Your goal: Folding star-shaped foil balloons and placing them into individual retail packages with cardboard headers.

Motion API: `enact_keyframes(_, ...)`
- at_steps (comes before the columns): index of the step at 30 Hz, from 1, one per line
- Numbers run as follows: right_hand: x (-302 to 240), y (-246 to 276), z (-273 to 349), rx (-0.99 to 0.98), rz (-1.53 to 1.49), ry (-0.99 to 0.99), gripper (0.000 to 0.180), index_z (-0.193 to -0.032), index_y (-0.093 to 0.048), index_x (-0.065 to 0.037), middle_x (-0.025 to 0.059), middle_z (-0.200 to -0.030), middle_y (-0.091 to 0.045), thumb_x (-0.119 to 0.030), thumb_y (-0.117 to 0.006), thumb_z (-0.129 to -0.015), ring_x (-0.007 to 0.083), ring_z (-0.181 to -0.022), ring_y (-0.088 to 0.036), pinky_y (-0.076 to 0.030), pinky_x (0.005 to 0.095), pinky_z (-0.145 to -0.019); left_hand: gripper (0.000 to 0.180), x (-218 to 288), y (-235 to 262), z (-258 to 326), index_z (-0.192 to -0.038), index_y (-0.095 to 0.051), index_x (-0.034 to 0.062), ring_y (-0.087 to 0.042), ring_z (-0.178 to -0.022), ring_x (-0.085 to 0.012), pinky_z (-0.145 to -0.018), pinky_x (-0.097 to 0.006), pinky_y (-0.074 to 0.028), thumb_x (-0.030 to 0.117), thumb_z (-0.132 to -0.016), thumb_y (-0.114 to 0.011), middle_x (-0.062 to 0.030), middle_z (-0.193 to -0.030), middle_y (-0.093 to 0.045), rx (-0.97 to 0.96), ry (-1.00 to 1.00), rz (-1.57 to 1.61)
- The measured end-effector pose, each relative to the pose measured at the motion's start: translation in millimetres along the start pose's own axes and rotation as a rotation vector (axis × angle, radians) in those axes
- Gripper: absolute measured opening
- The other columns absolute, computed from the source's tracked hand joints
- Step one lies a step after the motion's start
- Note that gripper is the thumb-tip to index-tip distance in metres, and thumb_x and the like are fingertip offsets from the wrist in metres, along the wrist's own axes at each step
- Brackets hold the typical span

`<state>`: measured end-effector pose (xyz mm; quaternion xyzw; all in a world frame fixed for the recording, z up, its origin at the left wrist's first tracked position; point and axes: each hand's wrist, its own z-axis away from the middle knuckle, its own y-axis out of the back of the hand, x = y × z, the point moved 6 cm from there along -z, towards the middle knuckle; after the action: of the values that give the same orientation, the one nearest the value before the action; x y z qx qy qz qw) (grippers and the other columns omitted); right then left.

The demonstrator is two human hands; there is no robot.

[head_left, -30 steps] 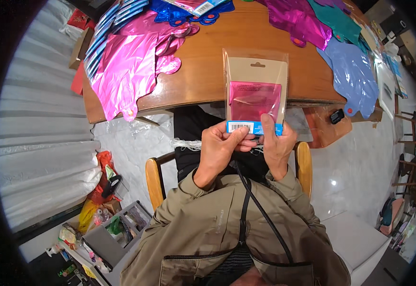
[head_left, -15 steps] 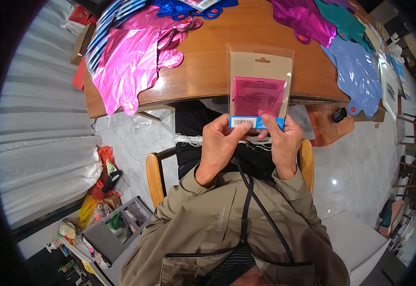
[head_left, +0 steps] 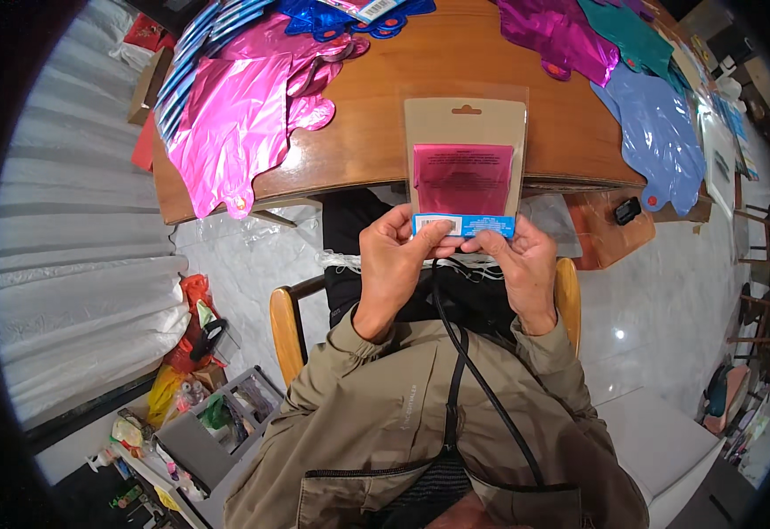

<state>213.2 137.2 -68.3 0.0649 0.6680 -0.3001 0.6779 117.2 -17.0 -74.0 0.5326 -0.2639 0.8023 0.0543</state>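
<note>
A clear flat package (head_left: 464, 181) with a beige card backing and a folded pink foil sheet inside stands out in front of me, over the table's near edge. My left hand (head_left: 394, 260) grips its lower left corner, thumb lying on the white barcode patch of the blue bottom strip. At the lower right, my right hand (head_left: 523, 264) pinches the same strip, its thumb across the front. The fingers behind the package are mostly hidden.
Flat foil balloons lie on the wooden table (head_left: 429, 53): pink (head_left: 235, 123) at left, blue (head_left: 323, 19) at the back, magenta (head_left: 561, 35), teal (head_left: 627, 37) and periwinkle (head_left: 656, 132) at right. Several stacked packages (head_left: 204, 62) sit at the far left. Wooden chair arms flank me.
Both hands have shifted the package slightly left. My right thumb has slid down from the pink sheet onto the blue bottom strip.
</note>
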Motion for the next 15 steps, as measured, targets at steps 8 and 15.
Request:
enact_keyframes(8,-4.8,0.8,7.5,-0.042,0.054,0.028,0.011,-0.11,-0.072,0.005,0.0152,-0.099,-0.081,-0.001,-0.074,-0.101,0.0206,-0.088,-0.08,-0.063,0.0266,-0.081,0.02,2.4,0.3,-0.4,-0.115,-0.068,-0.0102,-0.079,-0.081,-0.0191,-0.073,-0.024,-0.065,0.003,-0.101,-0.075,-0.0174,-0.096,-0.079,-0.034,0.001,-0.003)
enact_keyframes(15,-0.4,3.8,13.0,0.027,0.056,0.057,0.014,-0.113,-0.072,0.006,0.0174,-0.1,-0.08,-0.004,-0.072,-0.103,0.0228,-0.086,-0.079,-0.064,0.0289,-0.083,0.02,7.7,-7.0,1.6,-0.115,-0.068,-0.0094,-0.079,-0.08,-0.0176,-0.071,-0.022,-0.063,0.004,-0.101,-0.075,-0.016,-0.096,-0.079,-0.073,0.034,-0.001)
